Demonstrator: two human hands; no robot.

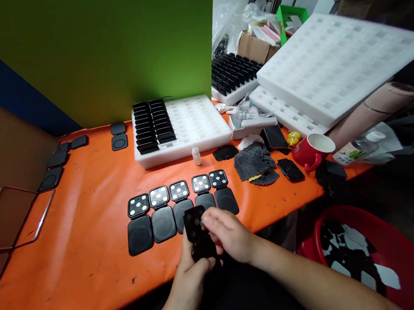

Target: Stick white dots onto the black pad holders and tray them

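While our left hand (191,272) grips a hinged case (202,250) at lower centre, our right hand (230,232) crowds its upper panel (191,221), fingers holding we cannot tell what; this one seems unfinished, five dotted cases (163,221) lie beyond, and the foam tray (197,121), upper centre, looks part-filled

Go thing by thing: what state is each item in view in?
Left hand: gripping a black case
Black case: open
Right hand: fingertips at that case's upper half
Row of five cases: open, lying flat
Small white bottle: upright
Central foam tray: partly filled
Grey cloth: crumpled
Red mug: upright
Clear bottle: capped
Red basin: holding black and white pieces
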